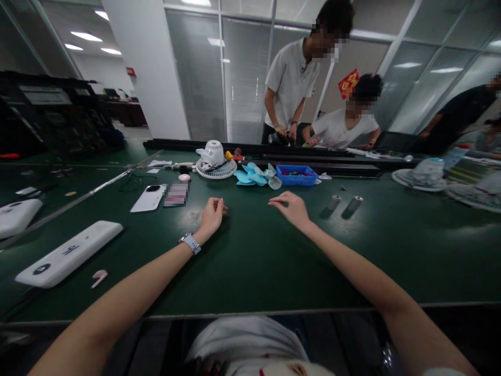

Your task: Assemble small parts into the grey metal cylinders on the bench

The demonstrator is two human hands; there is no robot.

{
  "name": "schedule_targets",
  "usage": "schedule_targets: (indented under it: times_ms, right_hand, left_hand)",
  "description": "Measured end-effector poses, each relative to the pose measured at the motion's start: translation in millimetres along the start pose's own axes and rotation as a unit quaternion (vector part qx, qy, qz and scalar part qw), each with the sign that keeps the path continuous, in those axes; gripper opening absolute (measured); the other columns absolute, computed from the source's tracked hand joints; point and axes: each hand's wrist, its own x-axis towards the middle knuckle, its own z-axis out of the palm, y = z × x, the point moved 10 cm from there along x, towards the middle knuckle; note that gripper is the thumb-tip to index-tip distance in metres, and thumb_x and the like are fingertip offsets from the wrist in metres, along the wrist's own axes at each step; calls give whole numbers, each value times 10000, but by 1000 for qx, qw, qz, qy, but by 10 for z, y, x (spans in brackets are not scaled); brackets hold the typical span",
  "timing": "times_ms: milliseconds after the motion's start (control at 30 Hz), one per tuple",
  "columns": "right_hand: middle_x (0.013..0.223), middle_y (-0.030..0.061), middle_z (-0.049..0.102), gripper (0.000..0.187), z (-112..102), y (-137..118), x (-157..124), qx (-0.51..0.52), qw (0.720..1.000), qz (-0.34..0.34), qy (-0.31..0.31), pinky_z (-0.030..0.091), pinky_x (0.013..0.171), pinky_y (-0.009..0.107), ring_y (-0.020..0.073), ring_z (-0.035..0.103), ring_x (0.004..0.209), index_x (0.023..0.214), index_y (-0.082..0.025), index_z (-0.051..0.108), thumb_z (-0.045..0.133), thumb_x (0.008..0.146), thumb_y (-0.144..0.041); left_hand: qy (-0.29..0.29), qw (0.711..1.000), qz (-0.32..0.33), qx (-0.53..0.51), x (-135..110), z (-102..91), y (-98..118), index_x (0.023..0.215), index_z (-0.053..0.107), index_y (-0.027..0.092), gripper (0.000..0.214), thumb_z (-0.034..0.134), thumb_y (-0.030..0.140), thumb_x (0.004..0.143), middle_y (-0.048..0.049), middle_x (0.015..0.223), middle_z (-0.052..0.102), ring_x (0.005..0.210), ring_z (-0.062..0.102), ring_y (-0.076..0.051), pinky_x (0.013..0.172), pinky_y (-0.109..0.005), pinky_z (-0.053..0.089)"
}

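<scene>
Both my arms reach forward over a dark green table (258,256). My left hand (212,214), with a watch on its wrist, rests near the table's middle with its fingers curled loosely and nothing visible in them. My right hand (290,207) hovers a little to the right, fingers stretched toward the left, holding nothing. Beyond the hands lie a white fan body (214,159) on its round grille, pale blue fan blades (254,175) and a blue tray (296,175). Two small grey cylinders (344,203) lie to the right of my right hand.
A white phone (149,198) and a small pink-white item lie left of my left hand. A long white device (68,253) and a pink clip (99,277) sit at the near left. Two people work across the table; another fan grille (425,175) lies at far right.
</scene>
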Motion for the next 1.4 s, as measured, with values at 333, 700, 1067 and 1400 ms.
schedule_targets:
  times_ms: [333,700,1067,1400]
  right_hand:
    - [914,119,748,309,-1613,1912,-558,-231,915,288,160,486,780,372,277,672,860,964,-187,796,681,824,-438]
    - [882,135,754,325,-1556,2116,-531,-217,906,312,187,485,780,370,268,677,808,977,-153,789,681,821,-417]
    - [915,103,752,537,-1367,2341,-808,-13,909,344,235,550,828,359,221,698,833,1176,-149,720,792,714,-414]
    - [911,133,755,532,-1263,2564,-936,59,878,388,275,592,816,369,243,724,844,1098,-95,713,863,629,-294]
  left_hand:
    - [15,1000,-17,-16,-16,-30,18,926,506,208,276,498,484,926,-39,795,692,669,675,-161,619,-258,506]
    - [4,1000,-7,-2,-16,-7,35,928,506,211,274,498,485,932,-33,782,693,643,663,-157,620,-262,489]
    - [31,998,-34,-33,10,-71,-15,937,491,209,216,504,424,938,-18,783,678,616,644,-139,590,-244,473]
    - [62,997,-34,-33,44,-168,4,715,537,204,367,429,475,937,-1,582,565,533,545,-140,517,-242,404]
